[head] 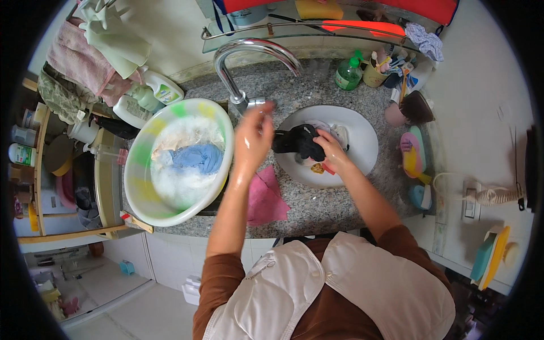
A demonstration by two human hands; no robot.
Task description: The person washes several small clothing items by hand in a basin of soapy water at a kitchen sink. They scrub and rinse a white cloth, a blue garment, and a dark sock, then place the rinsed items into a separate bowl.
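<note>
My right hand [331, 148] grips a wet black cloth item [301, 142] over the white oval washbasin [363, 146]. Under it in the basin lie pale fabric [338, 132] and something red and yellow. My left hand [255, 134], blurred, is raised at the base of the chrome faucet [259, 44], its fingers near the tap's handle; whether it touches the handle I cannot tell. To its left stands a large plastic tub [138, 170] with green and yellow patches, holding suds and a blue cloth [197, 158]. A pink cloth [267, 197] lies on the granite counter between tub and basin.
Detergent bottles [163, 87] stand behind the tub. A green soap bottle [349, 73] and a cup of toothbrushes [375, 75] stand at the back right. Brushes [412, 154] line the right edge. A glass shelf with a metal rail [250, 30] hangs above the faucet.
</note>
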